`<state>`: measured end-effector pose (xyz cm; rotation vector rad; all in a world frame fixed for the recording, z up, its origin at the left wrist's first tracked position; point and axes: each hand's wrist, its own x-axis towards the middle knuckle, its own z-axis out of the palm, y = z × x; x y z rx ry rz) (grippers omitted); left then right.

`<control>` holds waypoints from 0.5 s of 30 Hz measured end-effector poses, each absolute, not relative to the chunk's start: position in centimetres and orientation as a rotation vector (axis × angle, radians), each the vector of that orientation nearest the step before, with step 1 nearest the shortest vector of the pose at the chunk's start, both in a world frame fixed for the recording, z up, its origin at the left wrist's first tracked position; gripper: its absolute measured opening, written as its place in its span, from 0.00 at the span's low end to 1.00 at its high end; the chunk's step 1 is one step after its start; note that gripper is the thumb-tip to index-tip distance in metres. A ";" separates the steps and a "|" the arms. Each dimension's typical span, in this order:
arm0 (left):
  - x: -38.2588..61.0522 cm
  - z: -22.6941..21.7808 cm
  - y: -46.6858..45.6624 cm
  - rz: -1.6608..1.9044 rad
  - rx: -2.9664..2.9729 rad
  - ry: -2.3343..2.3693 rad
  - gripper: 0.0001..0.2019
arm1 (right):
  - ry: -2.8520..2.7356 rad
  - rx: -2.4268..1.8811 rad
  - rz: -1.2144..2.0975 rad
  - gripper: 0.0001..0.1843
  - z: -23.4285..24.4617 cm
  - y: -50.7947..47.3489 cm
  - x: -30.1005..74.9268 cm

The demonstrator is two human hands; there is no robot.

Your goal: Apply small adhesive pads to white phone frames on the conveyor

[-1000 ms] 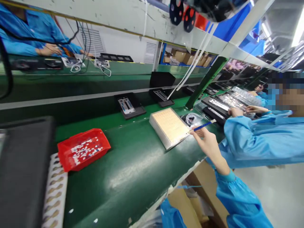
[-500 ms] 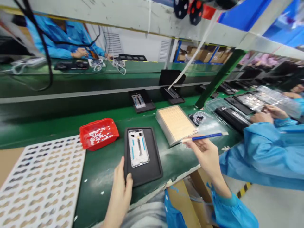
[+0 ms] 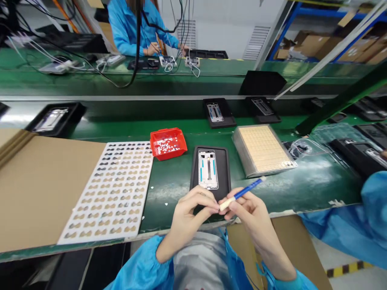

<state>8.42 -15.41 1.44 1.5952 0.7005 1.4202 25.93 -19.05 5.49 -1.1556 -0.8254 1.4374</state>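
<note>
Work is seemingly progressing: one phone frame (image 3: 208, 170), bearing blue strips (image 3: 214, 166), is lying in one black tray (image 3: 223, 169) near the worktop's (image 3: 169, 179) front edge; what is left isn't showing. The right hand (image 3: 251, 208) is clamping one blue tool (image 3: 246, 188); the left hand (image 3: 189, 209) is pinching together at its tip. Toward the back edge are lying one red bin (image 3: 172, 154), at least three other frames (image 3: 215, 112).

Head view: from above the green bench (image 3: 173, 177), facing forward and down (wide field)
Left hand (image 3: 190, 209), right hand (image 3: 252, 213): near, lower centre
Back wall (image 3: 223, 34): far, at top
</note>
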 end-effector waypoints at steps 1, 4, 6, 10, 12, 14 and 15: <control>8.4 1.2 -15.3 1.434 1.598 0.676 0.12 | -0.782 -1.150 1.522 0.22 5.3 -19.0 25.9; 8.4 0.5 -15.3 1.513 1.650 0.718 0.09 | -0.629 -1.151 1.643 0.25 4.7 -18.7 25.7; 8.4 0.2 -15.5 1.605 1.729 0.797 0.04 | -0.538 -1.164 1.609 0.26 4.4 -18.7 25.4; 8.5 -0.1 -16.1 1.695 1.907 0.878 0.03 | -0.458 -1.187 1.519 0.28 4.0 -18.7 24.5; 8.6 -0.2 -16.2 1.695 1.959 0.908 0.05 | -0.462 -1.198 1.501 0.28 3.7 -18.9 24.3; 8.7 -0.3 -16.2 1.693 1.992 0.929 0.06 | -0.486 -1.213 1.483 0.28 3.4 -19.1 24.3; 8.7 -0.4 -16.2 1.686 2.000 0.933 0.07 | -0.505 -1.223 1.472 0.28 3.2 -19.2 24.4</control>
